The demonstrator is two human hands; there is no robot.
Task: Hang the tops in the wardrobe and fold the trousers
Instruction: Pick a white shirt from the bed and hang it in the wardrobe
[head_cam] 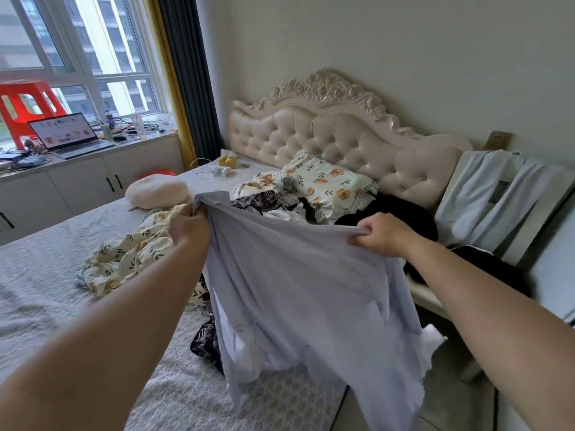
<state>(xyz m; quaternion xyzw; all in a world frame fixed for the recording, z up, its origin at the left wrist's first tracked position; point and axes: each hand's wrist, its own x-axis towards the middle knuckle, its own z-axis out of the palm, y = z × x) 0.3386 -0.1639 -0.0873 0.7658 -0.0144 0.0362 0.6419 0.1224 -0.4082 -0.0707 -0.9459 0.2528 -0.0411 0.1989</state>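
Note:
A pale lavender garment (pixel 298 284) hangs spread between my two hands above the bed's right edge. My left hand (pixel 188 227) grips its upper left corner, and my right hand (pixel 384 233) grips its upper edge further right. The cloth drapes down past the mattress edge. Behind it lies a heap of clothes (pixel 273 203) with dark patterned and black pieces (pixel 401 213). A dark patterned garment (pixel 207 337) shows under the lavender cloth. No wardrobe is in view.
The bed (pixel 46 275) has a white quilted cover, a floral sheet (pixel 124 253), a floral pillow (pixel 333 181) and a cream cushion (pixel 158 192). At the right, light blue cloth hangs over a chair (pixel 497 197). A laptop (pixel 71 135) sits on the window counter.

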